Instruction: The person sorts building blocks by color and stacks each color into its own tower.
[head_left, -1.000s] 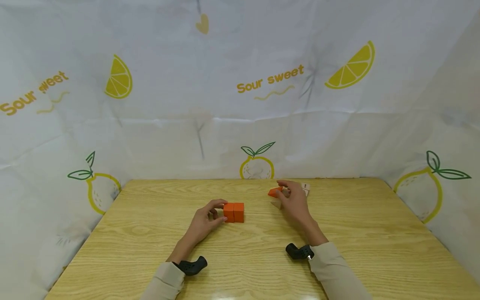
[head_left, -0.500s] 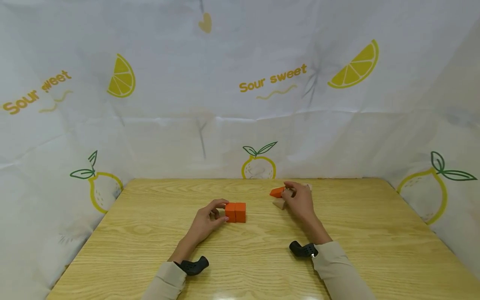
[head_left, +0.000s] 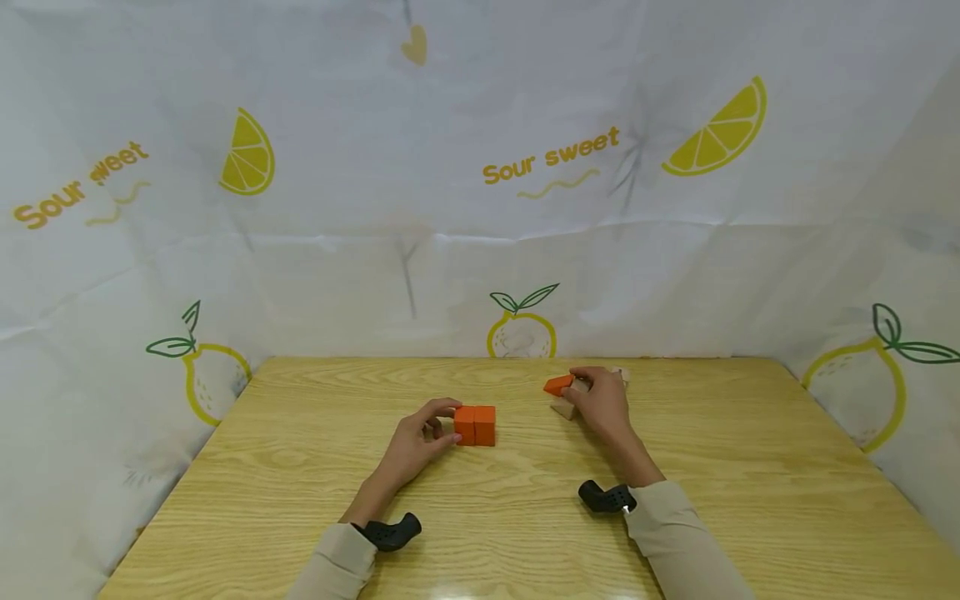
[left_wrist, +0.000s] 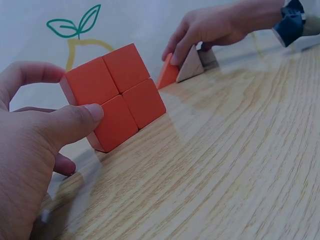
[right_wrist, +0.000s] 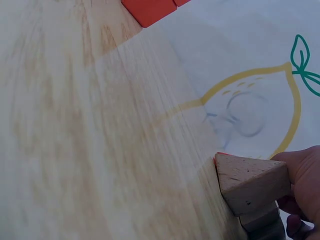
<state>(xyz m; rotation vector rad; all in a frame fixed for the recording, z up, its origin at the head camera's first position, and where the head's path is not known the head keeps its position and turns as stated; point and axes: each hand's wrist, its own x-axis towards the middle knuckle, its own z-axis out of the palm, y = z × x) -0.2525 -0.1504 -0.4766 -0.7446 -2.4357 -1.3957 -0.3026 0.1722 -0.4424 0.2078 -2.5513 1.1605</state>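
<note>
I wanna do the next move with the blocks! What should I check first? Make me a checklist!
1. Orange cubes stacked two by two: ok.
2. Left hand steadying the cubes: ok, thumb and finger touch them.
3. Left hand free for another block: not ok, it's busy with the cubes.
4. Right hand at the orange triangle: ok, finger and thumb are on it.
5. Right grip firm enough: cannot tell.
6. Orange triangle not touching the plain wooden triangle: cannot tell, they're very close.
</note>
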